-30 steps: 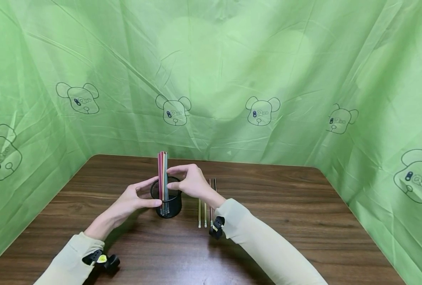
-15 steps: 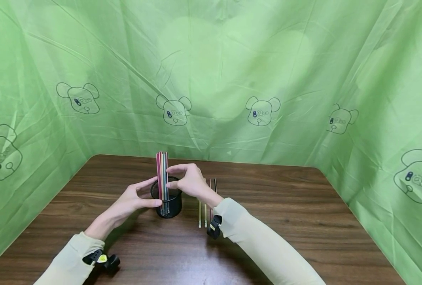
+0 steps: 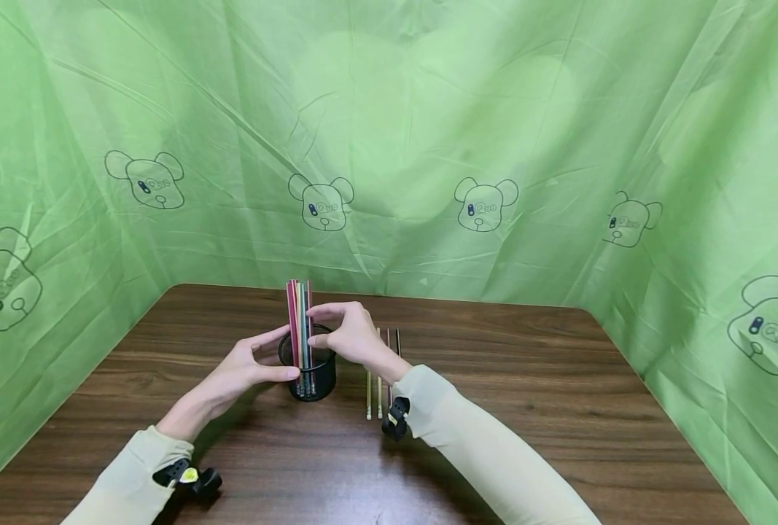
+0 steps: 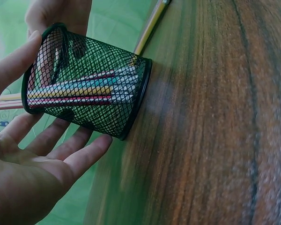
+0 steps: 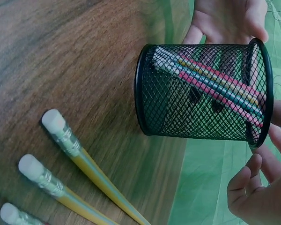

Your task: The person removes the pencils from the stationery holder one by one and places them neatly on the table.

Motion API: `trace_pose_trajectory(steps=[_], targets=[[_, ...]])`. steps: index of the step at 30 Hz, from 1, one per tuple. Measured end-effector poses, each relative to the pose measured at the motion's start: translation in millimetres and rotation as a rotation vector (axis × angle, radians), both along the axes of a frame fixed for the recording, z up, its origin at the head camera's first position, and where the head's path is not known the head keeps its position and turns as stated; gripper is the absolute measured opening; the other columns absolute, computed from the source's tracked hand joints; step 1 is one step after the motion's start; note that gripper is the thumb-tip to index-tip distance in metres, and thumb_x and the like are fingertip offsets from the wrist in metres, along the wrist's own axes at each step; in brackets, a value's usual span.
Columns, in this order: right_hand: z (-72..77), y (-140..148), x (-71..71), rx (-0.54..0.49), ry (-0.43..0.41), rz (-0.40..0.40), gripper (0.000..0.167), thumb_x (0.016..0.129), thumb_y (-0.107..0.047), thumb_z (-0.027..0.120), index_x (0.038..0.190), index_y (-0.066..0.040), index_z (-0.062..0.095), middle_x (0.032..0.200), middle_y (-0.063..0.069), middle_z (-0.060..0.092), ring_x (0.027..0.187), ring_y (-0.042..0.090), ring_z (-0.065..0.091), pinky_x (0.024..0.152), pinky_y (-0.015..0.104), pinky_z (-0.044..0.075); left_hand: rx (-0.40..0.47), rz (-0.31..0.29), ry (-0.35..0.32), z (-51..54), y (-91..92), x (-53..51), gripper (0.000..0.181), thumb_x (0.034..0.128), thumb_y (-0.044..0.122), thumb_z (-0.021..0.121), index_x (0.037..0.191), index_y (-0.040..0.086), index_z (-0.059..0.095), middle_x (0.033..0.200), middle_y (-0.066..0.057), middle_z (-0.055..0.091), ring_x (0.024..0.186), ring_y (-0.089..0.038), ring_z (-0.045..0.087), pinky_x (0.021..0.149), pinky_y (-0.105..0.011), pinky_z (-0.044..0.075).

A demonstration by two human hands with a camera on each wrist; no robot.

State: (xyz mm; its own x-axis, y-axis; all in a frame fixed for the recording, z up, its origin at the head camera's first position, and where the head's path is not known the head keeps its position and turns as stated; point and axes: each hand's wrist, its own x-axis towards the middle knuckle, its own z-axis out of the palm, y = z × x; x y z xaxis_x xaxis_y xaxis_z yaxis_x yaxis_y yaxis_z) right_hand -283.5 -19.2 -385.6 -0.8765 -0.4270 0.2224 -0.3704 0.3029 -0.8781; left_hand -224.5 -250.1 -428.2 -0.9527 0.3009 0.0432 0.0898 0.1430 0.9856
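Observation:
A black mesh cup (image 3: 321, 379) stands upright on the table, several coloured pencils (image 3: 294, 321) inside it, eraser ends down. My left hand (image 3: 231, 373) holds the cup from the left; in the left wrist view the thumb of that hand (image 4: 23, 183) is at the rim and its fingers lie along the mesh wall (image 4: 91, 61). Thumb and forefinger of my right hand (image 3: 359, 339) pinch a pencil at the bundle's right side, above the rim. The right wrist view has the hand (image 5: 269, 194) beside the cup's mouth, the pencils leaning inside the mesh (image 5: 178, 122).
Several loose pencils (image 3: 369, 397) lie on the brown wooden table (image 3: 559, 408) to the right of the cup, partly under my right forearm. Their white erasers (image 5: 32, 167) face the near edge. Green cloth (image 3: 402, 109) with bear drawings surrounds the table.
The pencils' upper ends have shifted slightly left and spread, with a reddish one now apart at the right. My right hand moved a little left; my left hand stayed on the cup.

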Motion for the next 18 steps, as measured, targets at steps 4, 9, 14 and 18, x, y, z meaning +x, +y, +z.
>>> trace_pose_trajectory(steps=[4, 9, 14, 18], targets=[[-1.2, -0.1, 0.1, -0.014, -0.009, 0.018, 0.044, 0.081, -0.003, 0.090, 0.122, -0.016, 0.080, 0.116, -0.003, 0.078, 0.115, 0.011, 0.069, 0.104, 0.031, 0.047, -0.003, 0.001, -0.005, 0.1, -0.1, 0.1, 0.085, 0.0916, 0.015, 0.083, 0.164, 0.011, 0.039, 0.156, -0.021, 0.050, 0.134, -0.037, 0.056, 0.102, -0.033, 0.045], [-3.5, -2.4, 0.7, -0.068, -0.024, 0.045, 0.047, 0.078, 0.004, 0.090, 0.121, -0.012, 0.079, 0.114, 0.002, 0.078, 0.111, 0.018, 0.072, 0.101, 0.030, 0.050, 0.005, 0.005, -0.014, -0.1, -0.2, 0.2, 0.086, 0.0908, 0.015, 0.084, 0.164, 0.009, 0.038, 0.153, -0.022, 0.053, 0.132, -0.034, 0.058, 0.101, -0.031, 0.048], [-7.3, -5.3, -0.5, -0.092, -0.014, 0.013, 0.045, 0.076, 0.007, 0.090, 0.118, -0.009, 0.080, 0.110, 0.003, 0.079, 0.107, 0.017, 0.074, 0.096, 0.026, 0.052, 0.021, 0.007, -0.020, -0.9, -0.2, 0.3, 0.087, 0.0902, 0.014, 0.084, 0.164, 0.009, 0.038, 0.152, -0.023, 0.053, 0.131, -0.034, 0.059, 0.100, -0.030, 0.049], [-8.0, -6.5, -0.9, -0.077, 0.031, -0.049, 0.044, 0.075, 0.005, 0.091, 0.115, -0.011, 0.081, 0.104, -0.001, 0.079, 0.093, 0.020, 0.075, 0.084, 0.025, 0.054, 0.020, 0.009, -0.014, -1.4, -0.3, -0.4, 0.087, 0.0900, 0.014, 0.084, 0.164, 0.010, 0.039, 0.153, -0.022, 0.053, 0.132, -0.035, 0.059, 0.100, -0.030, 0.049]])
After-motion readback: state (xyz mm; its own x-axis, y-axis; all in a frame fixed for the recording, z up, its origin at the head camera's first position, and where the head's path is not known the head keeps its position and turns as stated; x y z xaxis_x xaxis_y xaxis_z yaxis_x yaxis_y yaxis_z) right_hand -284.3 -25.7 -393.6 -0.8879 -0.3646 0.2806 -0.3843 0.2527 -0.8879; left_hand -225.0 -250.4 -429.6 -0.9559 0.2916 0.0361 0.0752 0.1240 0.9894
